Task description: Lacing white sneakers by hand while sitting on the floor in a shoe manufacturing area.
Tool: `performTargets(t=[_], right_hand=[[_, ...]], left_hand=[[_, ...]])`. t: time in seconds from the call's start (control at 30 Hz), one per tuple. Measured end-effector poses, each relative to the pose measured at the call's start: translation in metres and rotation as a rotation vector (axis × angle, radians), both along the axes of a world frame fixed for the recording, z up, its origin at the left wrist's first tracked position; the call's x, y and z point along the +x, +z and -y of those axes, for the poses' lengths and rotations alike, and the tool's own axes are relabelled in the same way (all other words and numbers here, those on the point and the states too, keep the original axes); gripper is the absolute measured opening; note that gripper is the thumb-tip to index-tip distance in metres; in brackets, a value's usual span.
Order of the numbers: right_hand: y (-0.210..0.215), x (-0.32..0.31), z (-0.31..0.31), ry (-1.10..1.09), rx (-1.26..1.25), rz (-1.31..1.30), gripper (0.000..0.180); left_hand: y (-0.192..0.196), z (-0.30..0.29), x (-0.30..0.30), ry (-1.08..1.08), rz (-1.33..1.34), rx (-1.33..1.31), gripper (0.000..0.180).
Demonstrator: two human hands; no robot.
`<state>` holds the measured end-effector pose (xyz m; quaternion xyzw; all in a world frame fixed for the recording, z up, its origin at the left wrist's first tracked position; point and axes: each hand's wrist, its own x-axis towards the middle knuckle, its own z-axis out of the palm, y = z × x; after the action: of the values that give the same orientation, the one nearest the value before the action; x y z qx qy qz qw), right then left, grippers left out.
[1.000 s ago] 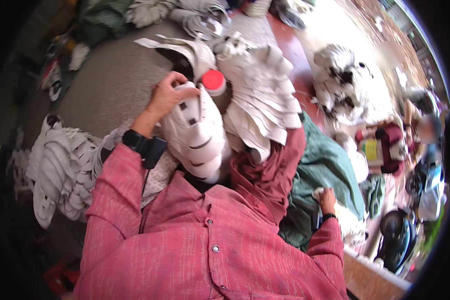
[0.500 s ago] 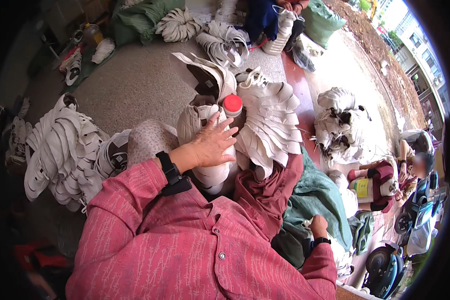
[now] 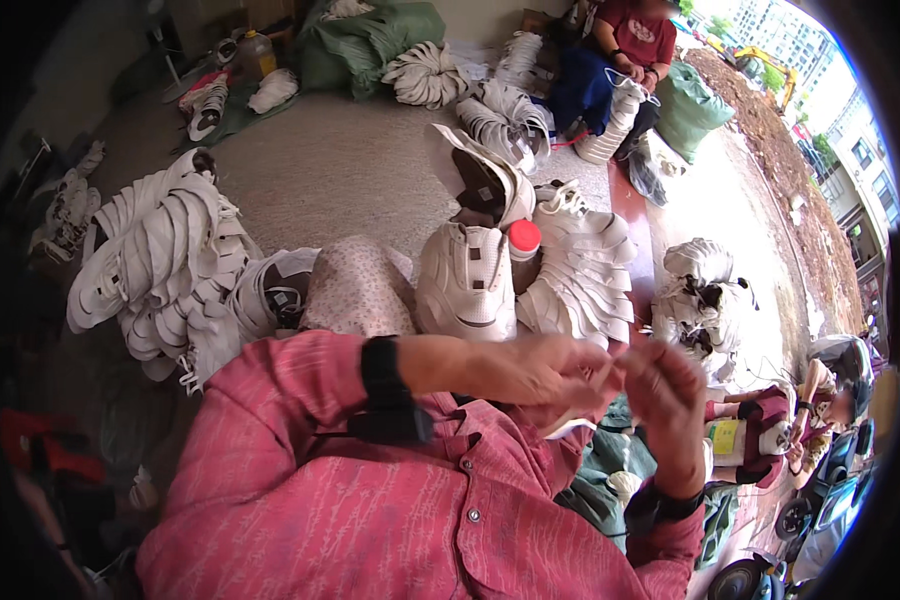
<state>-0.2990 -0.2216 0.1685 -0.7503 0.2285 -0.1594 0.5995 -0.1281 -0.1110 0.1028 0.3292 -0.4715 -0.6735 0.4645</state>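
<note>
My left hand (image 3: 542, 372) reaches across my front toward my right hand (image 3: 667, 395), the two nearly meeting. Motion smears both. The right fingers are curled around a thin pale lace (image 3: 601, 376), which shows between the hands; whether the left fingers grip it I cannot tell. Just beyond my left forearm a white shoe upper (image 3: 467, 285) stands with its toe end toward me, touched by neither hand. A small white jar with a red lid (image 3: 524, 238) sits beside it. To its right is a fanned stack of white uppers (image 3: 582, 275). Another upper (image 3: 485, 180) stands behind.
Piled white uppers (image 3: 160, 260) lie on my left, and more (image 3: 702, 290) to the right. A green cloth (image 3: 610, 468) with a white bundle (image 3: 624, 486) is under my right hand. One person (image 3: 635, 40) sits far ahead, another (image 3: 770, 435) at right near parked scooters.
My left hand has left the shoe upper and moved right. My right hand has risen from the green cloth to meet it. The whole view has shifted, showing more of the seated person ahead.
</note>
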Motion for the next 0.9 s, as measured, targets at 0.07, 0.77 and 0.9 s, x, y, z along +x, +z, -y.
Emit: performTargets(t=[0.07,0.77,0.9], right_hand=[[-0.011,0.019,0.026,-0.076,-0.107,0.115,0.015],[-0.095,-0.033,0.094,0.109,1.491,1.101,0.026],[-0.096,-0.094,0.179,0.084,1.513,1.144,0.015]], left_hand=[[0.027,-0.039,0.041,0.105,0.319,0.065,0.024],[-0.102,-0.349,0.219,1.814,-1.021,-0.435,0.019],[-0.135,-0.371,0.225,1.771,-0.919,-0.418,0.019]])
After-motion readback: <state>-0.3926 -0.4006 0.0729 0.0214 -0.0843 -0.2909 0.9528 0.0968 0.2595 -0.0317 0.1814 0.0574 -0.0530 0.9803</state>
